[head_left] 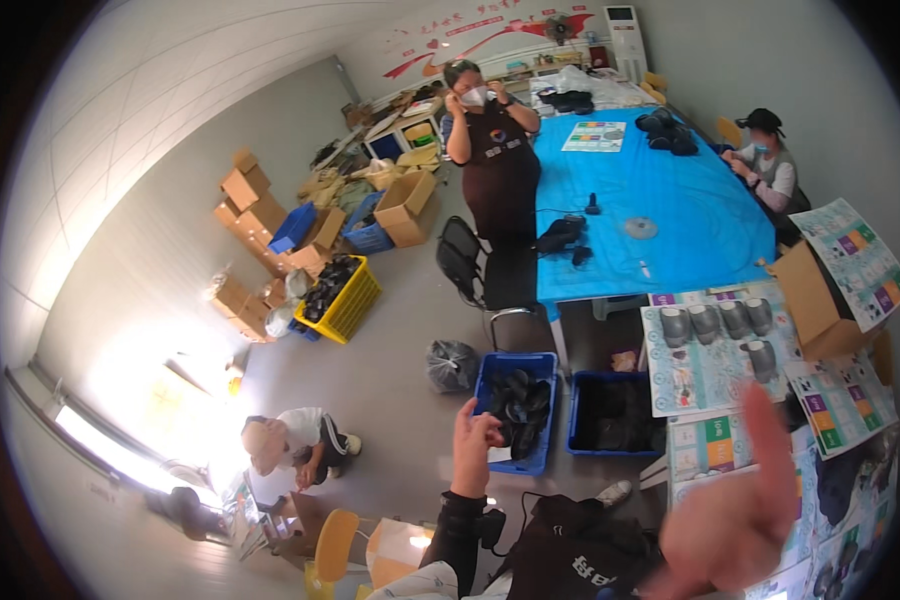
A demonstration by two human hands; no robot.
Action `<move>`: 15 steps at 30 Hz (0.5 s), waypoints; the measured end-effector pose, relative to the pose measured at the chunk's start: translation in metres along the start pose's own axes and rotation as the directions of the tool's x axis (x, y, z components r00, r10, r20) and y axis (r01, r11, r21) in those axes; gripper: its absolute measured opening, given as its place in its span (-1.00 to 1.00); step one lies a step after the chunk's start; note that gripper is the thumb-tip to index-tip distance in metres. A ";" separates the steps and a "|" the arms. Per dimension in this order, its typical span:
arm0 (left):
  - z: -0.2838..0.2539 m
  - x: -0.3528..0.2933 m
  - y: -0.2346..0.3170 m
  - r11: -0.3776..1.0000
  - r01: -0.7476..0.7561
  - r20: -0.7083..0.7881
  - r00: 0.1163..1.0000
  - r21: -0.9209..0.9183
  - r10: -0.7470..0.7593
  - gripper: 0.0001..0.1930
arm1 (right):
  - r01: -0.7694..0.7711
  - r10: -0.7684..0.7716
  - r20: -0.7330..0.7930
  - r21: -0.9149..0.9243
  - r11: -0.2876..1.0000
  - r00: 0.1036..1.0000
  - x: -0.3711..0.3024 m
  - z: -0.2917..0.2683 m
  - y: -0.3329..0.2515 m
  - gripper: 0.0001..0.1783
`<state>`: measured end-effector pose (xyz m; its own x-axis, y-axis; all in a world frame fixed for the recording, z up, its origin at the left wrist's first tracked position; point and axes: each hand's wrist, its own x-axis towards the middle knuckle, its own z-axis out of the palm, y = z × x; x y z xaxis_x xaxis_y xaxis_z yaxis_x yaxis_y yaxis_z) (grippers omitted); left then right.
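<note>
My left hand [475, 448] is raised in front of me in a dark sleeve, its index finger pointing up and the other fingers partly bent. Nothing shows in it. Close to the camera at lower right, my right hand [728, 530] is blurred, with one finger stretched upward and no object visible in it. Both hands are in the air. Behind the left one, a blue crate [550, 425] of black pieces stands on the floor. Beyond the right one, several grey rounded shells [705, 325] lie on a table covered with printed sheets [715, 385].
A blue-covered table [610, 265] carries black items. A masked person [500, 160] stands beside it, and another [770, 165] sits at its right. Someone bends over [295, 440] at lower left. A second blue crate [575, 420], a yellow crate [355, 310] and a chair [460, 255] stand on the floor.
</note>
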<state>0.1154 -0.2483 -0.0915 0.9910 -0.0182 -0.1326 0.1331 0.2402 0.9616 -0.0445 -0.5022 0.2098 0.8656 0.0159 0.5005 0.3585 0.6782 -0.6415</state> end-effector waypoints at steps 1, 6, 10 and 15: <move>-0.016 0.006 0.001 0.999 -0.040 -0.101 0.994 0.003 0.040 -0.52 | -0.071 0.085 0.129 -0.113 0.991 0.988 0.017 -0.003 0.009 -0.43; -0.007 -0.045 0.011 0.993 -0.095 -0.432 0.895 0.063 0.113 -0.61 | -0.165 0.576 0.525 -0.633 0.756 0.626 0.043 0.001 0.114 -0.62; 0.045 -0.045 0.064 0.971 0.046 -0.074 0.995 -0.235 -0.065 -0.38 | -0.503 0.480 0.503 -0.101 0.859 0.719 0.052 -0.097 0.147 -0.32; 0.078 -0.063 0.113 0.536 0.675 0.860 0.442 -0.507 0.256 -0.27 | -0.753 0.712 0.262 0.099 0.651 0.651 0.028 -0.075 0.121 -0.31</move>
<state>0.0692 -0.2953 0.0439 0.4847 -0.7809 0.3940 0.7328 0.6085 0.3045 0.0492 -0.4752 0.1024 0.7270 0.6863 0.0213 -0.4526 0.5023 -0.7367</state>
